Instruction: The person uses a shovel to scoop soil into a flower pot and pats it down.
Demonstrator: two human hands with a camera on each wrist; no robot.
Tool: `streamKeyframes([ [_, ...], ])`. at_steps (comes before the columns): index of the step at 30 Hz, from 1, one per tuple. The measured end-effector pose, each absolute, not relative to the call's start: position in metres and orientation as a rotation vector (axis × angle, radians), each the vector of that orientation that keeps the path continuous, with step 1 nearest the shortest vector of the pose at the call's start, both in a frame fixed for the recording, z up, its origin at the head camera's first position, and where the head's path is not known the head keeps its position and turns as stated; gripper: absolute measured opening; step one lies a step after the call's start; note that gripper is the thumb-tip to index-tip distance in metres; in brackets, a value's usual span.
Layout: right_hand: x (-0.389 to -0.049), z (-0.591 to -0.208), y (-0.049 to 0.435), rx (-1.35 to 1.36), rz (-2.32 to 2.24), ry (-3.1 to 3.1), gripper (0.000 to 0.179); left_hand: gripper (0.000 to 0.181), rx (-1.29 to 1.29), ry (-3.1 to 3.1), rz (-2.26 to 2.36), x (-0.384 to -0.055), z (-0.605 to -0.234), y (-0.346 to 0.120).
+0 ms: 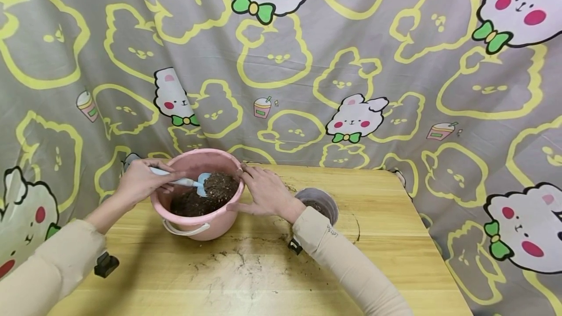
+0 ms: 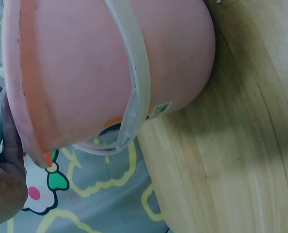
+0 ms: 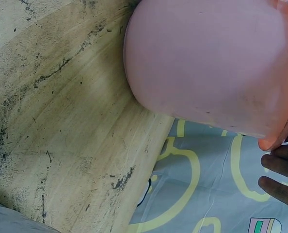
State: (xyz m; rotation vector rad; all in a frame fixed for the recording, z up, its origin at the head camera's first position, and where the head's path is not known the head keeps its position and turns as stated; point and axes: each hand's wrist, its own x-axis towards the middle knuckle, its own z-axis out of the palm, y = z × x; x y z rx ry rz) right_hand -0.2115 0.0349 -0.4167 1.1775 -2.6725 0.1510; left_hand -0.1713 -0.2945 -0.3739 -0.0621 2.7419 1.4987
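- The wooden table (image 1: 395,228) fills the lower half of the frame; a hard push could, in all likelihood, slide your load toward its back edge, close by.
- The pink bucket (image 1: 219,226), left of centre on the tabletop, holds dark soil (image 1: 189,204); it could rock if your blade levers against its wall.
- Your right hand (image 1: 265,191) holds the bucket's right rim, thumb and leading fingers on it, two others stretched off (the lower right of the right-wrist view shows them); that light hold might slip under a sideways knock.
- Your left hand (image 1: 145,179), at the rim's left, has its fingers closed around the trowel; a wrist roll would probably tip the blade.
- The gray pot (image 1: 324,196) stands right of centre, partly behind your right wrist; a careless elbow or sleeve could topple it.
- The trowel (image 1: 195,183) slants across the bucket's mouth, its blade bearing a heap of soil (image 1: 219,187); piled that high, it would likely shed at a jolt.
- Loose crumbs (image 3: 122,179) dot the tabletop; more could join them if you lift too quickly.
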Motion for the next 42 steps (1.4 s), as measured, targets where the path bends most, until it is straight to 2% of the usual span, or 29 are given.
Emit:
streamKeyframes([
  [17, -0.211, -0.417, 0.035, 1.19, 0.186, -2.658, 0.102, 0.049, -0.086, 2.773, 1.549, -0.164, -0.378, -0.305],
  [24, -0.211, -0.419, 0.036, 1.181, 0.169, -2.611, 0.1, 0.039, -0.084, 2.729, 1.626, -0.165, -0.376, -0.307],
  [34, -0.214, -0.42, 0.037, 1.166, 0.13, -2.58, 0.104, 0.042, -0.094, 2.724, 1.628, -0.164, -0.373, -0.306],
  [42, -0.214, -0.419, 0.037, 1.165, 0.118, -2.579, 0.105, 0.035, -0.074, 2.691, 1.689, -0.164, -0.374, -0.306],
])
